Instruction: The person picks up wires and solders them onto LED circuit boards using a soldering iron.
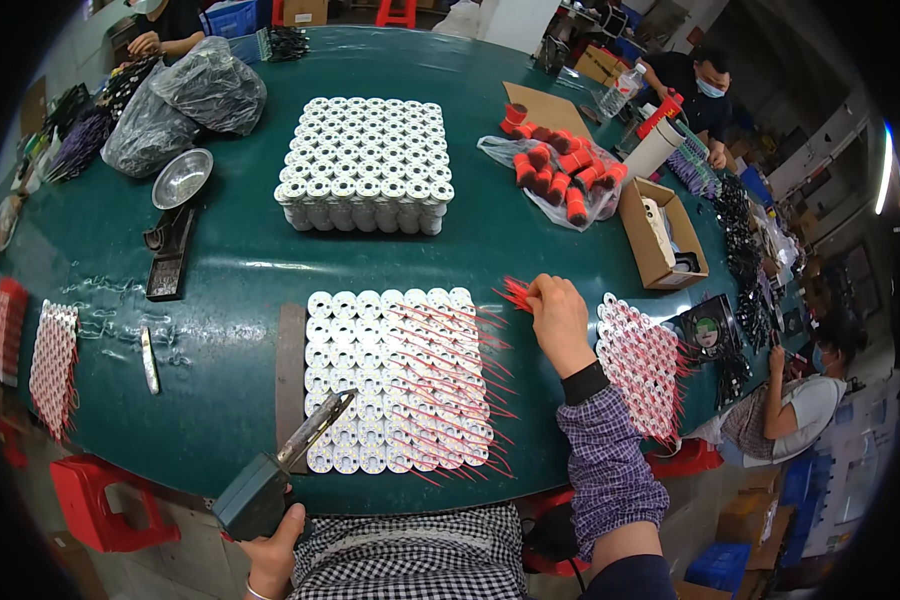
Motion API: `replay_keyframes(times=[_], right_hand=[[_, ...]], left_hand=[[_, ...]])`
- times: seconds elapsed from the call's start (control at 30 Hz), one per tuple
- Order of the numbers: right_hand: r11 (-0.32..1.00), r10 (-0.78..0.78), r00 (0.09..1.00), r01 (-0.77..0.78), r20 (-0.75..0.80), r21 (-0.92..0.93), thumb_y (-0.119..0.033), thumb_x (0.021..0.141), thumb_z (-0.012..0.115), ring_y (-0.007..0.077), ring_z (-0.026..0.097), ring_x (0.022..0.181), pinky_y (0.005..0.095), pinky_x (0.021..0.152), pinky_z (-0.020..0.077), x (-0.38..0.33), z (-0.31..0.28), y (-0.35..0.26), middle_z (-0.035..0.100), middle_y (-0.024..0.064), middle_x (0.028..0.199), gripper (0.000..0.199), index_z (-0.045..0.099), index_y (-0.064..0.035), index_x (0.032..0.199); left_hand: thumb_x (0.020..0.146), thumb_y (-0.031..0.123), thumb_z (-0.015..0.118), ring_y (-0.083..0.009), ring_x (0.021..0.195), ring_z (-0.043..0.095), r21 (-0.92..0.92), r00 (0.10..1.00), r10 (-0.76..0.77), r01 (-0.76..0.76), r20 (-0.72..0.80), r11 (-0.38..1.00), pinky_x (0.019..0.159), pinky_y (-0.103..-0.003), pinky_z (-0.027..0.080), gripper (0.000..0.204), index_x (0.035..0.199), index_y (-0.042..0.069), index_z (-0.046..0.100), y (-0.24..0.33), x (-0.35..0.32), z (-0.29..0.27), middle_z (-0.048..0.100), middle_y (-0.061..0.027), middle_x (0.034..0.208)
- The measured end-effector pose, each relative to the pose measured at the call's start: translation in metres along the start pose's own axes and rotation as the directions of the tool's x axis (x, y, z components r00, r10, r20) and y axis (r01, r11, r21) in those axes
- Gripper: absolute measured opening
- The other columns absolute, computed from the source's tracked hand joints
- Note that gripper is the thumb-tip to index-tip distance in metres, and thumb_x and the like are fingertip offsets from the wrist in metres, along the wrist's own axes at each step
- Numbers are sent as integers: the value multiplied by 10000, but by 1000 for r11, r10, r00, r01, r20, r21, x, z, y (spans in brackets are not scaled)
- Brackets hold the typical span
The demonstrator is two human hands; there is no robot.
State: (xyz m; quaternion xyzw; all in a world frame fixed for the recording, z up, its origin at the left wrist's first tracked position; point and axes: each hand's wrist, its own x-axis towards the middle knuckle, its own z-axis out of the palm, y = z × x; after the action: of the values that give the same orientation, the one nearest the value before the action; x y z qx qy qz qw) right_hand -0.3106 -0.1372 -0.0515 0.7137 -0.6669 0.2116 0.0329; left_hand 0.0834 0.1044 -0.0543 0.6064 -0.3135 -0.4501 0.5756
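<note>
My left hand (274, 552) is closed around the grip of a dark green soldering gun (254, 497). Its metal tip reaches over the lower left of a panel of round white circuit boards (345, 330) on the table. Thin red wires stick out to the right from the boards in the panel's right half; those in the left columns are bare. Beyond the panel's upper right corner, my right hand (560, 318) pinches a small bunch of red wires (515, 293) just above the table. A dark flat bar (290, 390) lies along the panel's left edge.
A tall stack of white round-board panels (365, 160) stands behind. Bundles of red wire (576, 205) lie in plastic at far right, near a cardboard box (660, 260). Wired panels (642, 365) (54, 365) lie on both sides. Tweezers (150, 360) and a metal bowl (183, 180) are left. Other people work around.
</note>
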Motion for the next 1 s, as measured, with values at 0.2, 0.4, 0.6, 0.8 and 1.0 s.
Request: replay_keyframes(times=[0.2,0.4,0.6,0.8,1.0], right_hand=[[997,-80,997,80,-16,-25,-10,845,659,345,586,893,454,776,495,-3,5,5,609,143,887,63,621,-28,893],[993,-98,995,99,13,-60,59,796,620,337,580,910,446,798,492,-3,5,2,592,132,924,176,603,-31,946],[989,-104,994,106,23,-105,91,780,597,337,590,902,439,789,494,-2,-3,-2,591,133,924,227,584,-39,964],[990,-118,992,121,39,-74,83,795,578,356,638,863,465,733,507,-1,-27,-14,600,136,886,198,617,-44,941],[892,-267,941,323,209,-316,-15,758,659,293,675,779,430,660,501,8,-57,-29,623,105,811,71,651,-64,809]], left_hand=[[791,-91,709,-144,649,595,-1,999,37,-37,9,999,504,-265,490,494,1258,-40,556,0,5,-2,672,-161,1114],[789,-85,713,-142,643,597,-2,999,43,-43,-7,999,503,-263,492,495,1257,-42,557,1,5,-2,671,-159,1110],[796,-59,739,-128,640,588,-25,1000,27,-28,-15,999,523,-260,480,435,1206,-47,593,11,4,5,668,-133,1043],[791,-57,739,-129,653,589,-7,998,55,-55,-13,998,534,-261,478,436,1205,-44,603,7,7,2,667,-131,1044],[778,-87,703,-138,651,584,57,968,250,-251,24,966,489,-262,467,486,1245,-40,576,0,24,-16,662,-154,1091]])
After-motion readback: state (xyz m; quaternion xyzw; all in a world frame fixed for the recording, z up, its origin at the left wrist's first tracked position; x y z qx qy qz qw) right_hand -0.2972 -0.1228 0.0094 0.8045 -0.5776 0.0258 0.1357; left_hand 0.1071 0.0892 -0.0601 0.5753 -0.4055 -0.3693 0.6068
